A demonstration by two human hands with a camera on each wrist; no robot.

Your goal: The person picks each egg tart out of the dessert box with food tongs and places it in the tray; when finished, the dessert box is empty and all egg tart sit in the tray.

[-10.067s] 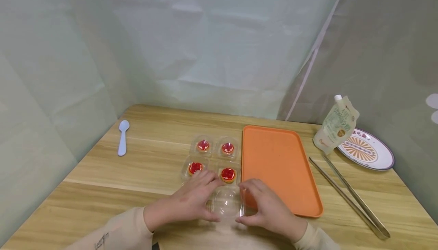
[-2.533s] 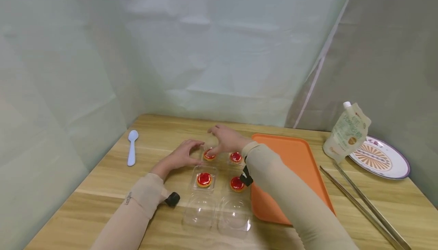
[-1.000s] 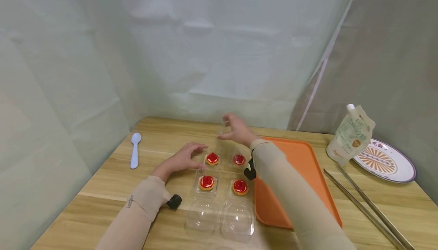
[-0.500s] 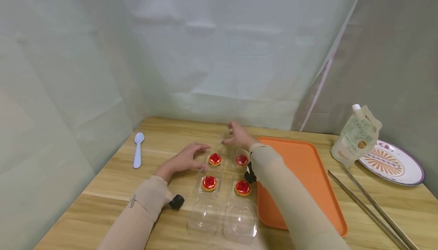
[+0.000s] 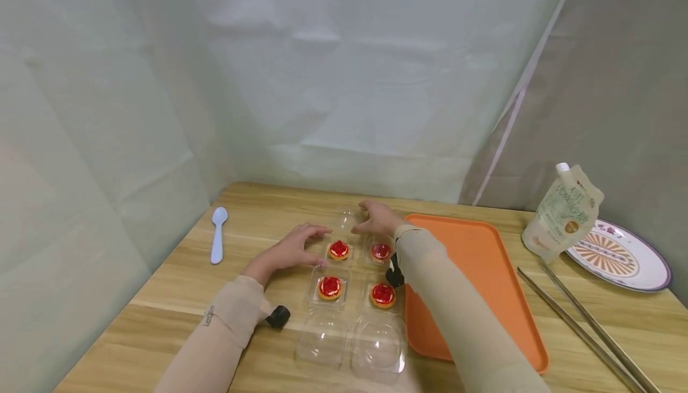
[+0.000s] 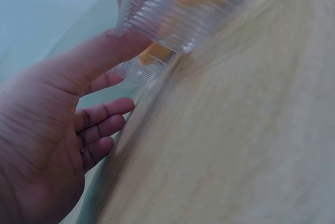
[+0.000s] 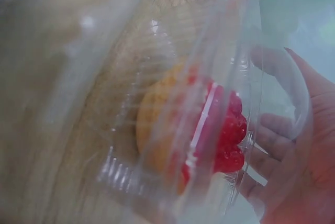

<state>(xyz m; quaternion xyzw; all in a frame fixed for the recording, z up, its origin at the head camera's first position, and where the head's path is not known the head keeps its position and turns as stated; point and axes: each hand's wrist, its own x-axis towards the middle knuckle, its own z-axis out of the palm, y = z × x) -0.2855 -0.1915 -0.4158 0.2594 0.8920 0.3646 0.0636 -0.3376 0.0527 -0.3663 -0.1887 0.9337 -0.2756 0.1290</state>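
Observation:
In the head view a red-topped tart (image 5: 338, 249) sits in the back-left clear plastic container. My left hand (image 5: 290, 249) holds that container's left side between thumb and forefinger; the left wrist view shows the thumb against its ribbed wall and the other fingers loose. Behind the tart, the container's lid (image 5: 346, 218) lies folded back, and my right hand (image 5: 378, 218) grips its right edge. Two front tarts, left (image 5: 329, 288) and right (image 5: 383, 295), sit in opened containers with their lids folded toward me. The back-right tart (image 5: 380, 251) is under a closed lid.
An orange tray (image 5: 467, 261) lies right of the containers, partly under my right forearm. Farther right are metal tongs (image 5: 586, 327), a spouted pouch (image 5: 563, 214) and a patterned plate (image 5: 618, 255). A pale blue spoon (image 5: 217, 235) lies at the left.
Ten seconds ago both hands were at the front-right lid. Since then the front-left and back-left containers have been opened. In the last second my right hand has lowered the back-left lid behind its tart.

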